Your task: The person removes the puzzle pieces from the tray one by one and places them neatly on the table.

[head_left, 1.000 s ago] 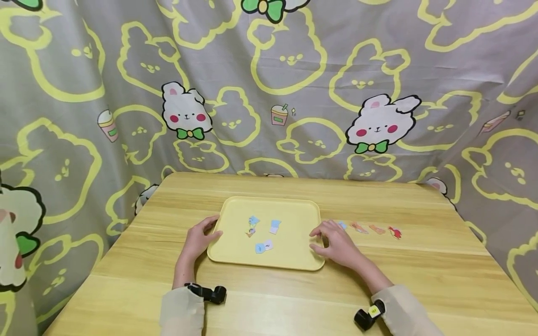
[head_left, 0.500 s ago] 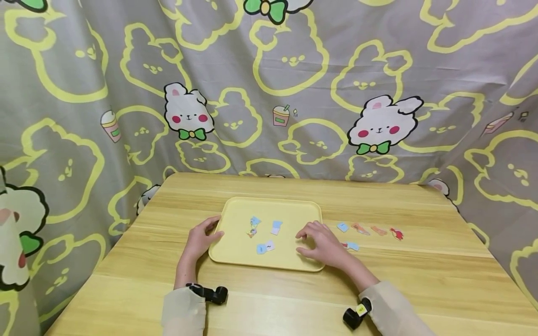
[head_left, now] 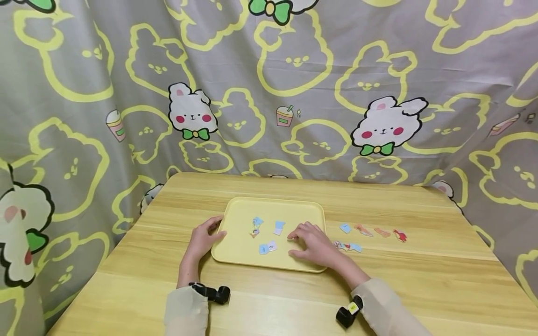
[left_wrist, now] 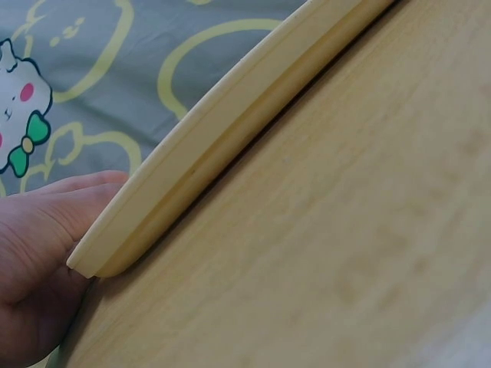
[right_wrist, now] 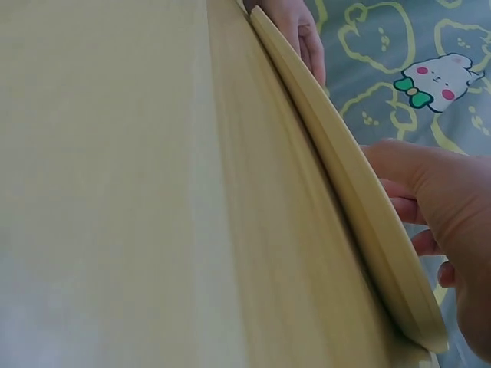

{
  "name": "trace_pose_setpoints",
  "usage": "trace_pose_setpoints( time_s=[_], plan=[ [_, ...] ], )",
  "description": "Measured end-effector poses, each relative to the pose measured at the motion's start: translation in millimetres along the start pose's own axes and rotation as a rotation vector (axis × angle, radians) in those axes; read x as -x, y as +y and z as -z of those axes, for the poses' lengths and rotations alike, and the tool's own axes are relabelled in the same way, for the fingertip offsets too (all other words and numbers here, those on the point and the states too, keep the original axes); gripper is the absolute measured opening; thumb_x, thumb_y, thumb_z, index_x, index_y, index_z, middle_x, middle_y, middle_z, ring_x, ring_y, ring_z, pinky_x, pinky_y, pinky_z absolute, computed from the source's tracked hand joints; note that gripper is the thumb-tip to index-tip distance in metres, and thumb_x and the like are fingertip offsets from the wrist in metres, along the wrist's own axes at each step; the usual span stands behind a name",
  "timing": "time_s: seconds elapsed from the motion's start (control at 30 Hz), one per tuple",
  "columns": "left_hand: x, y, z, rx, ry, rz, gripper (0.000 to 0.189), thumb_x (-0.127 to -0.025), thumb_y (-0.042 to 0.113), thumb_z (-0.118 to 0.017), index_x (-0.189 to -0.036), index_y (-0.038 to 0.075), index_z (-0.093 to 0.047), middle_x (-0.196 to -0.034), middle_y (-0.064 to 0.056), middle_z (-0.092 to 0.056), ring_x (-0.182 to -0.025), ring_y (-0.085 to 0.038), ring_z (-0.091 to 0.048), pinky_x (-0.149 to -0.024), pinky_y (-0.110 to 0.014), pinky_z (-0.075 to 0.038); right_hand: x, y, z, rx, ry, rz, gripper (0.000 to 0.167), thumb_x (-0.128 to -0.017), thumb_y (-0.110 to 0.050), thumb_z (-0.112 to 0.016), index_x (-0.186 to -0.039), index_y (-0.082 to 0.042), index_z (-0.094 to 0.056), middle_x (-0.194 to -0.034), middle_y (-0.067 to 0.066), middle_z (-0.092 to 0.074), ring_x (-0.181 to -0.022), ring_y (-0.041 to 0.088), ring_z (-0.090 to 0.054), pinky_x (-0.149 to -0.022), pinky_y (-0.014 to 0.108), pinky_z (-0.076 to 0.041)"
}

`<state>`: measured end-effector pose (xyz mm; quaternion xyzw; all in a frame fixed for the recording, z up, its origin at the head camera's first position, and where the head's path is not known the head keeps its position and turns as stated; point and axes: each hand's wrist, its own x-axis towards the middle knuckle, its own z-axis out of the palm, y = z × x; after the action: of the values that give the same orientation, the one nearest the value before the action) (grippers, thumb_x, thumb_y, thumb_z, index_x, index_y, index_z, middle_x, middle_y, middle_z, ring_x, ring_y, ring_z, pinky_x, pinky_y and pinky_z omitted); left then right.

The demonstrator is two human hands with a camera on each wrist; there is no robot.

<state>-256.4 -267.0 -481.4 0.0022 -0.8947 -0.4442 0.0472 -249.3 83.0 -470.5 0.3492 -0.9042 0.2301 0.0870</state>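
A pale yellow tray [head_left: 248, 262] lies on the wooden table. My left hand [head_left: 205, 239] grips its left rim, thumb over the edge; the left wrist view shows that hand [left_wrist: 46, 253] at the tray's corner. Over the tray's right part is my right hand [head_left: 313, 245], fingers loosely curved, with nothing seen between them. On the tray are small paper cutouts: a blue-and-yellow pair [head_left: 255, 227], a blue-and-lilac piece [head_left: 279, 227] and a pair of blue and lilac pieces [head_left: 267, 248]. The right hand is nearest to the blue-and-lilac piece. Prints on them are too small to make out.
Right of the tray lie more cutouts on the table [head_left: 168, 308]: a blue piece [head_left: 345, 228], two orange ones, a red one [head_left: 400, 236], and a red-and-blue group [head_left: 349, 247] beside the right wrist. A patterned curtain [head_left: 269, 70] hangs behind the table.
My right hand has moved left from the tray's right rim to above its inside, uncovering cutouts on the table. My left hand stays at the left rim. The view has shifted slightly.
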Motion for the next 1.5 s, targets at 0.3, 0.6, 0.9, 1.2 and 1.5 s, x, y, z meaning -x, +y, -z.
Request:
trace_pose_setpoints(
  time_s=[0.3, 0.6, 0.9, 1.2, 1.5],
  plan=[
    [1.0, 2.4, -1.1, 0.002, 0.004, -0.019, 0.053, -0.088, 0.010, -0.071, -0.139, 0.005, -0.054, -0.137, -0.022, -0.058, -0.129, -0.038, -0.054, -0.114, -0.049, -0.041, -9.4, -12, -8, 0.002, -0.026, 0.003, 0.037, -0.080, -0.036, -0.077, -0.111, -0.016, -0.071, -0.095, -0.008, -0.064, -0.088, 0.007, -0.049, -0.077, 0.025, -0.041],
    [0.1, 3.7, -2.5, 0.009, 0.000, -0.016, 0.053, -0.088, 0.010, -0.071, -0.139, 0.006, -0.055, -0.137, -0.022, -0.058, -0.130, -0.038, -0.054, -0.114, -0.049, -0.040, -15.2, -18, -14, 0.019, -0.035, 0.026, 0.038, -0.081, -0.038, -0.077, -0.113, -0.017, -0.072, -0.096, -0.008, -0.065, -0.083, 0.005, -0.043, -0.072, 0.021, -0.036],
    [-1.2, 2.8, -3.3, 0.017, 0.001, -0.015, 0.053, -0.088, 0.010, -0.072, -0.139, 0.007, -0.055, -0.137, -0.022, -0.058, -0.130, -0.037, -0.054, -0.113, -0.048, -0.041, -21.4, -21, -18, 0.023, -0.023, 0.031, 0.034, -0.081, -0.038, -0.077, -0.108, -0.017, -0.073, -0.099, -0.007, -0.066, -0.081, 0.005, -0.042, -0.071, 0.021, -0.035],
    [-2.1, 2.6, -2.0, 0.012, 0.001, -0.005, 0.053, -0.088, 0.010, -0.071, -0.139, 0.008, -0.055, -0.138, -0.021, -0.058, -0.130, -0.037, -0.054, -0.113, -0.048, -0.042, -26.3, -24, -21, 0.016, -0.020, 0.011, 0.027, -0.082, -0.034, -0.076, -0.104, -0.018, -0.073, -0.095, -0.008, -0.065, -0.081, 0.006, -0.043, -0.072, 0.021, -0.037],
    [-0.2, 0.7, -0.2, 0.018, 0.007, -0.012, 0.053, -0.088, 0.010, -0.072, -0.138, 0.007, -0.055, -0.137, -0.021, -0.058, -0.130, -0.037, -0.055, -0.112, -0.048, -0.043, -29.6, -24, -23, 0.012, -0.008, 0.026, 0.020, -0.082, -0.033, -0.077, -0.095, -0.019, -0.073, -0.094, -0.008, -0.064, -0.082, 0.006, -0.044, -0.073, 0.022, -0.038]
  ],
)
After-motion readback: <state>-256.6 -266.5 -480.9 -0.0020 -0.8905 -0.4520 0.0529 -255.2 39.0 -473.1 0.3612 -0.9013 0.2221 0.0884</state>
